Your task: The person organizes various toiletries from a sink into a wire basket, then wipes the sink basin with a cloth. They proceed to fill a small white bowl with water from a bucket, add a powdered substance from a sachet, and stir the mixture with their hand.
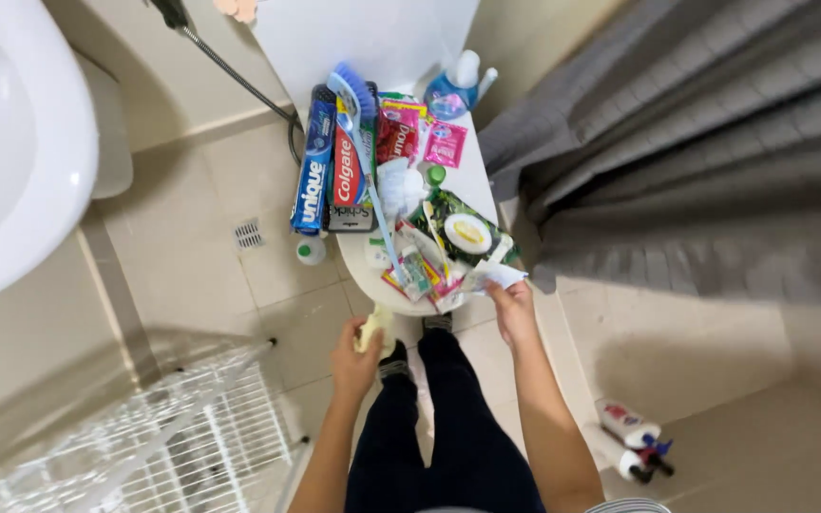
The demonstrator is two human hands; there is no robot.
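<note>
Nearest me, the left hand [353, 356] is curled round a pale yellow cloth [372, 330] just below the toilet lid's [472, 176] front edge. The right hand [513, 309] pinches a white paper slip [498, 275] at that edge. Beyond them the closed lid carries sachets [425, 275], a green pouch [463, 233], toothpaste boxes [330, 171], a blue brush [358, 95], and farthest, a blue bottle [448, 95].

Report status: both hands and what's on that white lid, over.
Left hand shut on pale yellow cloth. Right hand pinching white packet at the white lid's near edge. Toothpaste boxes, blue brush, sachets crowd it.
</note>
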